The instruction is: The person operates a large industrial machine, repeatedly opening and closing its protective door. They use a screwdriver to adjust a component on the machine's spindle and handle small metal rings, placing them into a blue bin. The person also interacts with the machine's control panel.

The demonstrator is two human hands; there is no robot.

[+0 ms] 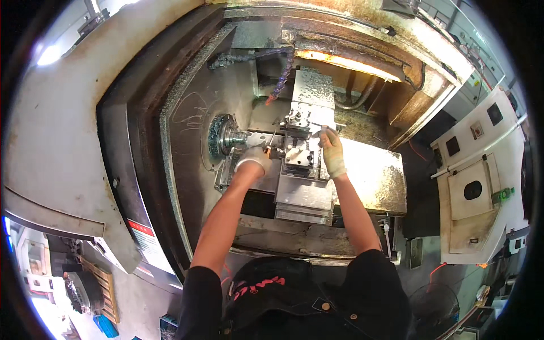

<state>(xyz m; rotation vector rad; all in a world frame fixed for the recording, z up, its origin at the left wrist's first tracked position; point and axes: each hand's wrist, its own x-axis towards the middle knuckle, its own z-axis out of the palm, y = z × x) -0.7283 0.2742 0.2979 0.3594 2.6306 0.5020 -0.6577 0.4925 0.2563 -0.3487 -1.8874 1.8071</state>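
Nearest the lower edge, black sleeves [199, 297] are worn above bare forearms [222, 224]. Further in, an orange-handled tool [268, 151] is gripped in the gloved left hand [253, 162], its thin shaft directed away from the body, just left of a metal tool block [298, 156]. At the block's right, a small grey piece [323, 131] is met by the fingers of the gloved right hand [332, 152]; whether it is pinched cannot be told. Leftward, a round chuck [216, 139] is mounted. Beyond, a segmented bluish hose [282, 80] is suspended, tipped with a reddish nozzle [269, 101].
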